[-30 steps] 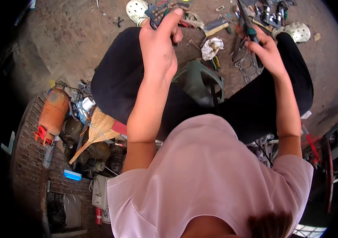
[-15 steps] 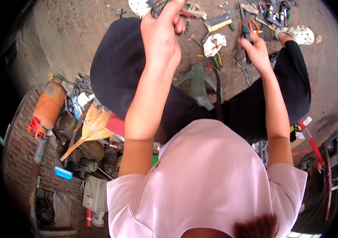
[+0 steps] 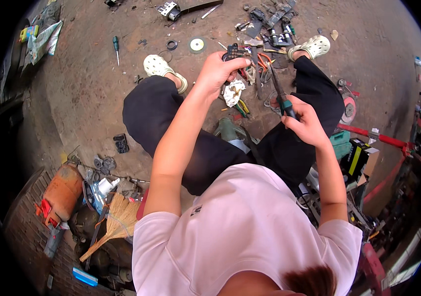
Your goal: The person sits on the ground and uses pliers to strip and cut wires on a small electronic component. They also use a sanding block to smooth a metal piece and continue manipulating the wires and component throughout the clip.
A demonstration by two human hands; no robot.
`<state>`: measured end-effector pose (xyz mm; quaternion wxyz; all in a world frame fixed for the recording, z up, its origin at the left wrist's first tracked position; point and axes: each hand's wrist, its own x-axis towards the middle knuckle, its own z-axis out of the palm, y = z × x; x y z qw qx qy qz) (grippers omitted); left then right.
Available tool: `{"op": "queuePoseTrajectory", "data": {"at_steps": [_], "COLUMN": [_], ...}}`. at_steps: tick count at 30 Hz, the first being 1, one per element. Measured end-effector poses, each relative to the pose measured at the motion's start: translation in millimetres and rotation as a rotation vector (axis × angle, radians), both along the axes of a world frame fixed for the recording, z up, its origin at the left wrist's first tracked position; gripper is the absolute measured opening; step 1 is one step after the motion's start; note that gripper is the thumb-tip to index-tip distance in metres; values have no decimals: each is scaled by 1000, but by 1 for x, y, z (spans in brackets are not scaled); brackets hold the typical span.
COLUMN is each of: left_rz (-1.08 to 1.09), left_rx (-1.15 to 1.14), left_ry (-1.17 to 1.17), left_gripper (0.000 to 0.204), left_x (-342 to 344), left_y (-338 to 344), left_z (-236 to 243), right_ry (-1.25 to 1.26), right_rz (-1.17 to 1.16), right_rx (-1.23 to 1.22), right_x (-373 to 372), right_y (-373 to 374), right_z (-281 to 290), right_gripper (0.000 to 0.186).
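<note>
My left hand [image 3: 215, 74] is closed on a small black slotted part [image 3: 235, 51], which sticks out past the fingers; the rest of it is hidden by the hand. In my right hand [image 3: 305, 121], the fingers wrap round the green-and-black handle of a file [image 3: 277, 84]. Its long dark blade tapers and points up and away, toward the loose tools on the ground. The blade and the black part are apart. Just below my left hand lies a crumpled white cloth or paper [image 3: 233, 93], beside yellow-green-handled pliers [image 3: 242, 106].
Orange-handled pliers [image 3: 264, 59] and a hammer [image 3: 256, 66] lie between my feet. Farther off are a cutting disc [image 3: 197, 45], a screwdriver [image 3: 116, 49] and black tubular parts [image 3: 273, 35]. A straw broom [image 3: 119, 217] and rusty tank [image 3: 63, 190] stand left; a red bar [image 3: 368, 132] runs right.
The view has shifted, showing more ground ahead. Both hands appear lower and nearer my body, still holding the black part and the file. The file now leans more to the left.
</note>
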<state>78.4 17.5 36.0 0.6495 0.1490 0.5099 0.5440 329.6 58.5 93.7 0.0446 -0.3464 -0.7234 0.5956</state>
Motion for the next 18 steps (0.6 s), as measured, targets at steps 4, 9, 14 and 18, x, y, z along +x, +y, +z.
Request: {"op": "queuePoseTrajectory", "data": {"at_steps": [4,9,14,18], "left_rz": [-69,-116,-171,-205], "left_rx": [55,127,152,131], "left_ry": [-2,123,249,273], "left_gripper": [15,17,21,22], "left_x": [2,4,8,6], "left_y": [2,2,-2,-3], "left_z": [16,27,21,16], "right_ry": [-109,-239,-344,-381], "right_rz": [65,55,133,135], "right_rx": [156,478,625,643], "right_x": [8,-1,-4,0], "right_y": [-6,-10,-2,2], "right_z": [23,39,56,64], "right_gripper": [13,16,15,16]}}
